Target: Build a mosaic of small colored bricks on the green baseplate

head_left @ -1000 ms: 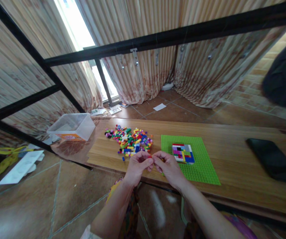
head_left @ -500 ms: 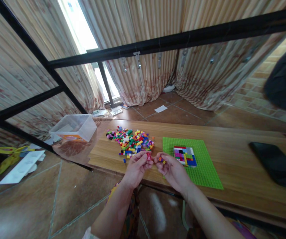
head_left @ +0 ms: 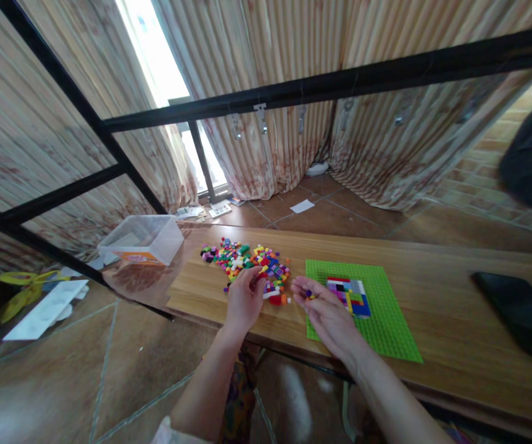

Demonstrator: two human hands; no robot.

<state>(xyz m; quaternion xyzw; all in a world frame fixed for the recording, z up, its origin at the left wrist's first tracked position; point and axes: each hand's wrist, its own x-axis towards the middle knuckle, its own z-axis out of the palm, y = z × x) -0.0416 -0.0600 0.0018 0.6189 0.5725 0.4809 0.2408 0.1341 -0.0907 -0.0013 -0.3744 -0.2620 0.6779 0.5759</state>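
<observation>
My left hand (head_left: 244, 299) is over the near side of a heap of small toy bricks (head_left: 237, 262). Its fingers are curled together, and small red and yellow pieces show at the fingertips; whether they are gripped or lie behind I cannot tell. My right hand (head_left: 326, 314) is turned palm up beside the green baseplate (head_left: 389, 327), cupping a few small toy bricks (head_left: 311, 296), purple and yellow among them. On the baseplate sits a flat, many-coloured brick build (head_left: 358, 296), partly hidden by the right hand. A red brick (head_left: 275, 300) lies between my hands on the table.
A clear plastic box (head_left: 155, 237) with an orange label stands at the table's left end. A black phone (head_left: 516, 311) lies at the right. Black metal bars (head_left: 294, 95) cross beyond the wooden table (head_left: 451, 296), in front of striped curtains (head_left: 266, 154).
My left hand has parted from the right and moved to the heap. The red piece it held is gone from its former grip; red and orange bricks now lie near the heap. My right palm has opened upward.
</observation>
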